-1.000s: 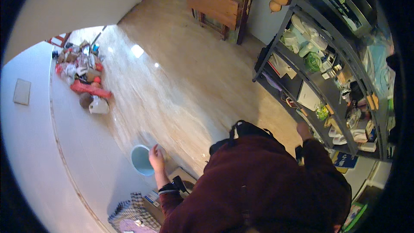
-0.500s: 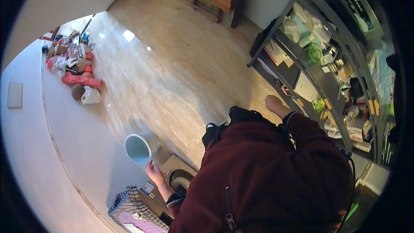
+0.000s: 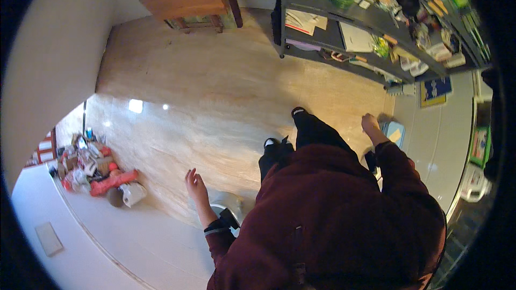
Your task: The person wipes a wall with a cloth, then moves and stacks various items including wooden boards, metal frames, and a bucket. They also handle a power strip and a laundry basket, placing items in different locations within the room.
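My left hand is held out over the floor with its fingers apart, holding nothing. Just behind it, a pale bucket stands on the floor, partly covered by my left forearm. On the other side, my right hand hangs with its fingers curled in, and nothing shows in it. A light-blue bin stands on the floor close beside that hand.
Ahead to the right is a dark metal shelf rack loaded with household goods. A folded wooden table leans at the far wall. A heap of bags and boxes lies at the left, near a white panel.
The view has swung to the right and my body has moved on. My left hand, earlier at the bucket's rim, is now away from it with fingers spread. The light-blue bin has come into view.
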Available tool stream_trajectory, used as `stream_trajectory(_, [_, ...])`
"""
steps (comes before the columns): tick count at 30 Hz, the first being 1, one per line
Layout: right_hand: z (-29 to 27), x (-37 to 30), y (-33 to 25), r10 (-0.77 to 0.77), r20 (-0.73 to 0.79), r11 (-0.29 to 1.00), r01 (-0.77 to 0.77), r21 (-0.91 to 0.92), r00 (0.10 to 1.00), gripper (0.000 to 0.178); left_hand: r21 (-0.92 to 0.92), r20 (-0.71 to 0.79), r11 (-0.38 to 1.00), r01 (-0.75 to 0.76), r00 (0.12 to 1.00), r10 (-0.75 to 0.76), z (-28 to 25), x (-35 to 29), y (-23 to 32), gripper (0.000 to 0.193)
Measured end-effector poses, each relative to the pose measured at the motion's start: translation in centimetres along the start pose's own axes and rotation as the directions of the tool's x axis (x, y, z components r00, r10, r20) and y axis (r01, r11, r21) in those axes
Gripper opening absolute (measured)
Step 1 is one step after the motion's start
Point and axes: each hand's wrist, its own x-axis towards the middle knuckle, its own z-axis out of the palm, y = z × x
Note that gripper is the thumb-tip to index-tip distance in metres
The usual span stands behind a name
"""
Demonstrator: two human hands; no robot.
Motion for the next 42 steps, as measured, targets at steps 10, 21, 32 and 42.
stream_trajectory(10, [10.9, -23.0, 2.7, 0.037, 0.217, 0.967, 0.02, -0.256, 0.975, 0.021, 0.139, 0.351, 0.908, -0.396, 0.877, 0.329, 3.6, 9.2, 0.5, 0.027])
stream_trajectory(21, [8.4, -31.2, 2.6, 0.727, 0.197, 0.382, -0.625, 0.681, 0.658, 0.024, -0.075, 0.64, 0.691, -0.719, 0.497, 0.586, 16.2, 12.1, 16.4, 0.028])
stream_trajectory(32, [13.2, -29.4, 5.8, 0.628, 0.51, 0.105, -0.713, 0.694, 0.589, 0.022, -0.055, 0.679, 0.704, -0.708, 0.49, 0.547, 17.9, 11.9, 21.8, 0.028])
stream_trajectory(42, [12.5, -19.9, 8.9, 0.542, 0.4, 0.211, -0.58, 0.787, 0.739, 0.017, 0.016, 0.501, 0.759, -0.651, 0.662, 0.557, 15.3, 10.0, 17.2, 0.026])
